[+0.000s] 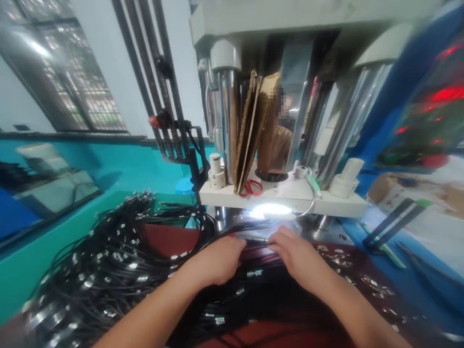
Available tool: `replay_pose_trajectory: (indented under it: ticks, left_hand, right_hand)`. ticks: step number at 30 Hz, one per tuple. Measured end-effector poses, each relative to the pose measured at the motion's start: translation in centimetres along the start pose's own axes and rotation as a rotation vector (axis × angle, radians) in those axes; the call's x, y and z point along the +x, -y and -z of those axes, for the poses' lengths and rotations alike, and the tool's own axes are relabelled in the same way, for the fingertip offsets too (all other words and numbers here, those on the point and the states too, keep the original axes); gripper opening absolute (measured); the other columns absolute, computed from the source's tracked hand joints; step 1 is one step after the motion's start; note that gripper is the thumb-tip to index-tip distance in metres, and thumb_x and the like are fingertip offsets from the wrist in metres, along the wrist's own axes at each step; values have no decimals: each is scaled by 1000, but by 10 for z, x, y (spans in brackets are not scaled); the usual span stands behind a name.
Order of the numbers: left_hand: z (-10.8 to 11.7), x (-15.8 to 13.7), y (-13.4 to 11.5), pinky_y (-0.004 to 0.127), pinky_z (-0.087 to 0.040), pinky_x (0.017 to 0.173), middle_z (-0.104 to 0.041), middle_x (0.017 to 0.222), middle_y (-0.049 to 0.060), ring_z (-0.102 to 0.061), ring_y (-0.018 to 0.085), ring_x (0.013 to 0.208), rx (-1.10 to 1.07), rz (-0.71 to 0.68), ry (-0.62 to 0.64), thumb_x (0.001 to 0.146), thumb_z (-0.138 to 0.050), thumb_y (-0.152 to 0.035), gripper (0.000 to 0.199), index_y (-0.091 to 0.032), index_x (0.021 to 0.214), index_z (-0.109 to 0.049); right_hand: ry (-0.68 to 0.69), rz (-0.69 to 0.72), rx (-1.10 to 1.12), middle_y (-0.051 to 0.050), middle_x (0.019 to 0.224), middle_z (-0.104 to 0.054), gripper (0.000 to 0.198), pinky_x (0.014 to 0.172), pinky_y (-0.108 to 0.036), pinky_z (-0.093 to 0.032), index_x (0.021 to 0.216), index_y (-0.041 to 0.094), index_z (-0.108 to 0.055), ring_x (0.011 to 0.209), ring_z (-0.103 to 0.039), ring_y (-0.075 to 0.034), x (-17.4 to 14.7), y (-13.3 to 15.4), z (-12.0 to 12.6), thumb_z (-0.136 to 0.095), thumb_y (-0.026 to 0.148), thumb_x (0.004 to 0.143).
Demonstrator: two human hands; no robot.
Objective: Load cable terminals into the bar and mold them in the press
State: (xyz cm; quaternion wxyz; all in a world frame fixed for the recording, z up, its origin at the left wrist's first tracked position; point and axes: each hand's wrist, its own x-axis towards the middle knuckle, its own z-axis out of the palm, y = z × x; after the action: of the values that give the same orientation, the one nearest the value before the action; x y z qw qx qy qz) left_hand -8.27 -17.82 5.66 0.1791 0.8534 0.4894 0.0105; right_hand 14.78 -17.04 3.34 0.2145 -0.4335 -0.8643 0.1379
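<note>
Between my hands, just in front of the press, runs a thin black cable (255, 241) with a silvery metal fitting near my right fingertips. My left hand (225, 256) has its fingers closed around the cable on the left. Pinched at the fitting's end, my right hand (288, 245) grips the cable from the other side. Below both hands lies a dark bundle of black cables (268, 285) with metal sleeves on them. A larger heap of such cables (108, 266) spreads to the left. Small loose metal sleeves (373, 285) are scattered on the right.
The white press plate (326, 202) stands close ahead, with a bright lamp glow (271, 210) under it. On the plate are red-handled scissors (251, 187) and upright cardboard (248, 135). A green bin wall (43, 273) borders the left; a black-legged holder (393, 224) stands right.
</note>
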Motion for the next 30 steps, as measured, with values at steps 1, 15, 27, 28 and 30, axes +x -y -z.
replay_pose_trajectory:
  ticks: [1,15,27,28,30]
  left_hand:
    - [-2,1,0,35,-48,77,-69,97,13,-65,28,90,-4,5,-11,76,-49,-16,24,-17,97,-61]
    - [26,-8,3,26,-45,66,-68,77,2,-63,17,72,-334,-61,59,84,-43,-20,30,-20,110,-59]
    - [34,-10,3,25,-39,59,-68,89,2,-60,21,73,-156,-81,183,58,-80,-39,47,-22,100,-64]
    - [33,-9,3,25,-39,60,-68,87,2,-60,20,73,-152,-83,187,61,-78,-36,40,-22,96,-65]
    - [32,-7,4,25,-40,61,-68,84,1,-59,20,73,-135,-83,189,66,-74,-31,28,-21,90,-66]
  right_hand:
    - [13,1,3,-6,92,-56,21,78,-31,-44,98,19,-61,82,-57,-19,0,-1,-1,-40,17,95]
    - [55,-18,-64,-5,90,-53,15,76,-32,-41,86,19,-62,84,-53,-20,1,2,0,-49,22,92]
    - [108,-12,12,-1,91,-62,19,75,-30,-43,102,26,-64,83,-59,-18,-6,6,19,-47,26,94]
    - [117,-20,30,-1,92,-63,20,76,-29,-43,104,26,-65,84,-59,-18,-7,7,20,-47,26,94]
    - [126,-31,42,-1,93,-63,20,77,-30,-44,104,26,-65,85,-60,-18,-7,8,22,-48,26,94]
